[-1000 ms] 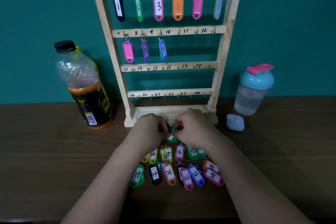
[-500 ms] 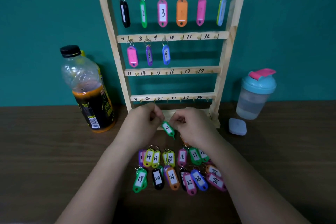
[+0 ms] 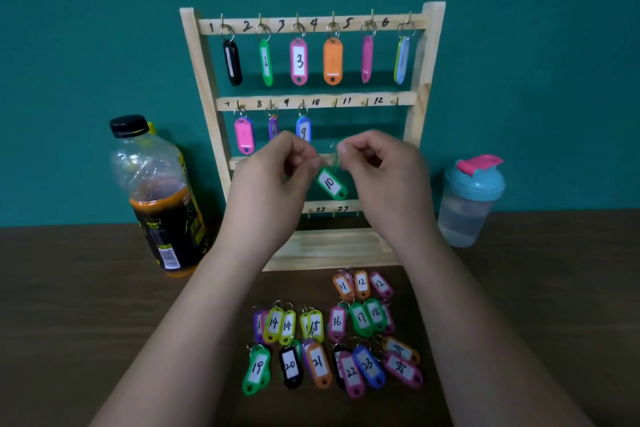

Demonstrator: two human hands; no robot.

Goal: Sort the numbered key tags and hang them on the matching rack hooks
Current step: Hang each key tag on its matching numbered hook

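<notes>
You hold the green tag 10 (image 3: 330, 183) in mid-air before the wooden rack (image 3: 433, 21). Your right hand (image 3: 377, 170) pinches its thin wire ring, your left hand (image 3: 277, 180) nips the top of the smooth plastic oblong, fingers curled tight, likely steadying the loop for the bare hook 10 (image 3: 334, 103) above.

Teal wall (image 3: 104, 45) behind a dark brown wooden table (image 3: 69, 305)

Pale wood rack (image 3: 204, 87), glossy plastic tags (image 3: 317, 362) (metal rings)
</notes>
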